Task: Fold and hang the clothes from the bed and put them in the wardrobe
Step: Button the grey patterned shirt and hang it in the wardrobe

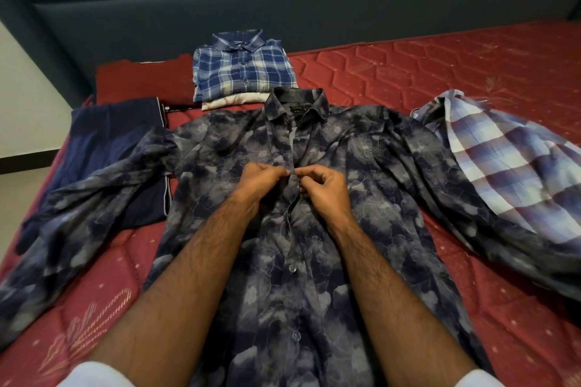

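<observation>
A dark blue-grey floral shirt (pixel 345 173) lies spread face up on the red mattress (pixel 440 72), collar away from me and sleeves out to both sides. My left hand (pixel 259 181) pinches the left edge of the button placket at chest height. My right hand (pixel 323 187) pinches the right edge at the same spot, fingertips almost touching the left hand's. Two buttons show lower down the placket.
A folded blue plaid shirt (pixel 243 72) sits on a folded white garment (pixel 232 101) behind the collar. Dark navy trousers (pixel 103 148) lie at the left, partly under the sleeve. A crumpled purple-and-white check shirt (pixel 503 160) lies at the right. A dark headboard (pixel 283 9) runs along the back.
</observation>
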Motion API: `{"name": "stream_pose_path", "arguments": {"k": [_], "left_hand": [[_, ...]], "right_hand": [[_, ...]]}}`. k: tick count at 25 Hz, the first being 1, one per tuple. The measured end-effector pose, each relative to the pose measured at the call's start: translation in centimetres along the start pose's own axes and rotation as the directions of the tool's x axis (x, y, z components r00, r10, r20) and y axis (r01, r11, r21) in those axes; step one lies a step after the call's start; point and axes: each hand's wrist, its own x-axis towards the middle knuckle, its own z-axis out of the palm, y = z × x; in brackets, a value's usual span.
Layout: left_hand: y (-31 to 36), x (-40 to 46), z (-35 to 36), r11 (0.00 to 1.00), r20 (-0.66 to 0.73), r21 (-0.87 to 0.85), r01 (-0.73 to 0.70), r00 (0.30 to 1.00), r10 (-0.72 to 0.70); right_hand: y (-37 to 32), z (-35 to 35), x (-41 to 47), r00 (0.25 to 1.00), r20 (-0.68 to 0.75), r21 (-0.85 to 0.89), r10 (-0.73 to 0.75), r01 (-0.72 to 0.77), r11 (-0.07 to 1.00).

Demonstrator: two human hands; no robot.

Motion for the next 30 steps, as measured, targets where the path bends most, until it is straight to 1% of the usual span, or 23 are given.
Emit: {"name": "stream_pose_path", "arguments": {"k": [2,5,10,13,17,21,24,26,28,30], "left_hand": [[-0.1,0.0,-0.1,1.0,0.006,0.01,-0.009,1.0,0.009],[-0.4,-0.2,-0.2,0.999,0.025,0.017,-0.045,0.999,0.045],[-0.9,-0.1,-0.1,0.995,0.013,-0.015,-0.101,0.995,0.101],[-1.2,-0.1,0.2,0.993,0.042,-0.015,-0.12,0.992,0.12],[-1.6,0.6,0.6,0.99,-0.018,-0.023,-0.139,0.99,0.139],[-2.1,1.3,1.0,0.99,-0.069,-0.034,-0.134,0.989,0.131],[-2.7,1.7,1.1,0.989,-0.053,-0.003,-0.147,0.988,0.146],[-3.1,2.2,1.0,0.989,-0.036,0.028,-0.147,0.988,0.147],[-3.1,2.5,0.9,0.989,-0.027,0.043,-0.142,0.989,0.143],[-3.1,2.5,0.8,0.989,0.007,0.053,-0.136,0.991,0.135]], "right_hand": [[0.1,-0.2,0.1,0.999,0.036,-0.015,-0.015,0.016,1.0],[0.3,0.0,0.1,0.999,-0.034,-0.053,-0.029,0.027,0.998],[0.7,1.0,0.2,0.987,-0.154,-0.208,-0.047,0.014,0.978],[0.5,1.2,0.1,0.981,-0.184,-0.3,-0.056,-0.002,0.954],[0.3,1.4,-0.2,0.982,-0.184,-0.347,-0.051,-0.016,0.938],[0.3,1.5,-0.2,0.982,-0.179,-0.346,-0.056,-0.01,0.938],[0.3,1.4,-0.1,0.982,-0.181,-0.339,-0.049,-0.016,0.941],[0.5,1.3,0.1,0.987,-0.158,-0.324,-0.031,-0.023,0.946],[0.5,1.2,0.5,0.992,-0.121,-0.279,0.023,-0.057,0.959],[0.3,1.1,1.0,0.988,-0.091,-0.21,0.121,-0.137,0.968]]}}
